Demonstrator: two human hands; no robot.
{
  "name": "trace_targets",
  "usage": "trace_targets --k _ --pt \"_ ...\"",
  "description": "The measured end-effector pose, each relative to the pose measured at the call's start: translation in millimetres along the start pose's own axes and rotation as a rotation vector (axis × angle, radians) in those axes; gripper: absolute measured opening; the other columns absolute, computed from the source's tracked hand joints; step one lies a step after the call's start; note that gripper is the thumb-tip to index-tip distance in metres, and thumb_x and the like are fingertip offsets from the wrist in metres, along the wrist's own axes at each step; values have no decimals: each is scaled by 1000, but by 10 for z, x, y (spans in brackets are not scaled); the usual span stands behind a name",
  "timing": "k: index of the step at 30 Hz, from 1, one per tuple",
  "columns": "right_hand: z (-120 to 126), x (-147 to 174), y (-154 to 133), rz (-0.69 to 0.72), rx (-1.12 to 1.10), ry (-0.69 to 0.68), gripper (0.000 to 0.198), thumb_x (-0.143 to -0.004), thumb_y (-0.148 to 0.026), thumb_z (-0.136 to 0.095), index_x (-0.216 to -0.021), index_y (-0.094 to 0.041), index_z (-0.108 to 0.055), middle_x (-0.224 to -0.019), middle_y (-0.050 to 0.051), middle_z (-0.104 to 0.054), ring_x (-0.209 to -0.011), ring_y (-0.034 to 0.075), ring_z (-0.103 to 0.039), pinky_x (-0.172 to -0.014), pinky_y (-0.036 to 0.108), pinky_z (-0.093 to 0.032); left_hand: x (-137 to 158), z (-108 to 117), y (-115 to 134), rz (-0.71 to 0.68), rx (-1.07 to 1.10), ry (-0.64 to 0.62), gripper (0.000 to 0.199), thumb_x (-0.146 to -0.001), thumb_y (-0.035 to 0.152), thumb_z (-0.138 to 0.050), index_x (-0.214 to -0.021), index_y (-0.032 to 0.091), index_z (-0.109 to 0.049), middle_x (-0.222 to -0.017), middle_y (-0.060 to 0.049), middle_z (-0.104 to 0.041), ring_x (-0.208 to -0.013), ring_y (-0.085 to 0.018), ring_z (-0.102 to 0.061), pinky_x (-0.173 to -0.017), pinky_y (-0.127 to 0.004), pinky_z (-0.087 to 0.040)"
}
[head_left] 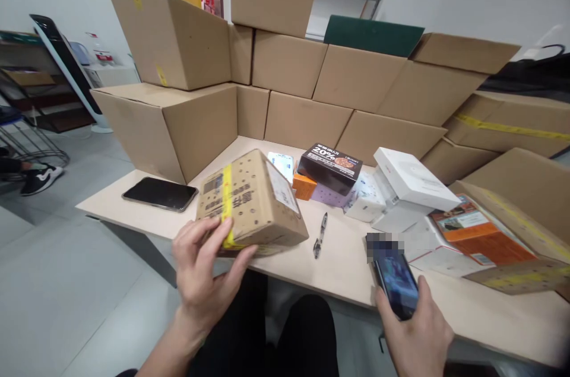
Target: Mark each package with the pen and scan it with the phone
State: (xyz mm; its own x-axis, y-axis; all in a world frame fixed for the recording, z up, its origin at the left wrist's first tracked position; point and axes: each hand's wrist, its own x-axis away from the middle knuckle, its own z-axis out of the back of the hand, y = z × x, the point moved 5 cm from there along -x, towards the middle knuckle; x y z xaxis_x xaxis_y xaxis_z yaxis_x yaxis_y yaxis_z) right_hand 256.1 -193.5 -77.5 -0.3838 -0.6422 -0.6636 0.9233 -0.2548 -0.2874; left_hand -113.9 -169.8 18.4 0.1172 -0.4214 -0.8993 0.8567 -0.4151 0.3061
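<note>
My left hand (200, 267) grips the near edge of a brown cardboard parcel box (240, 205), fingers on its top and thumb on its front side. Yellow tape runs over this box, which has printed dark marks and a white label on its right face. In my right hand (414, 323) is a black handheld device (398, 282) with a lit screen, held over the table's front edge; its far end is blurred out. Between the box and the device lies a pen (320, 234). Left of the box, a dark-screened smartphone (160, 194) rests flat.
Large cardboard boxes (307, 122) stand stacked along the back of the table (298, 270). Small packages sit before them: a dark box (330, 167), an orange box (304, 186) and white boxes (414, 178). At right, an orange-and-white package (485, 234) leans by a taped carton (516, 205).
</note>
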Motion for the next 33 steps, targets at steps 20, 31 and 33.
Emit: trace_targets --k 20,31,33 --pt "-60 39 82 -107 201 -130 79 -85 -69 -39 -136 -10 -56 -115 21 -67 -96 42 -62 -83 52 -48 38 164 -479 -40 -150 -190 78 -69 34 -85 -135 36 -44 -148 -12 -33 -143 -42 -30 -112 -65 -35" --pt "-93 48 108 -70 188 -105 82 -87 -71 -32 -133 -8 -59 -113 23 -65 -93 38 -62 -84 50 -47 -127 -291 -400 -102 -342 -89 51 -77 39 -76 -121 22 -57 -125 -16 -58 -128 -40 -44 -108 -60 -33" --pt "-89 50 103 -72 188 -103 83 -87 -72 -32 -133 -8 -59 -113 24 -65 -94 39 -62 -83 51 -47 -181 -437 -377 -58 -387 -97 46 -80 41 -71 -119 21 -60 -126 -17 -57 -128 -40 -42 -108 -61 -29"
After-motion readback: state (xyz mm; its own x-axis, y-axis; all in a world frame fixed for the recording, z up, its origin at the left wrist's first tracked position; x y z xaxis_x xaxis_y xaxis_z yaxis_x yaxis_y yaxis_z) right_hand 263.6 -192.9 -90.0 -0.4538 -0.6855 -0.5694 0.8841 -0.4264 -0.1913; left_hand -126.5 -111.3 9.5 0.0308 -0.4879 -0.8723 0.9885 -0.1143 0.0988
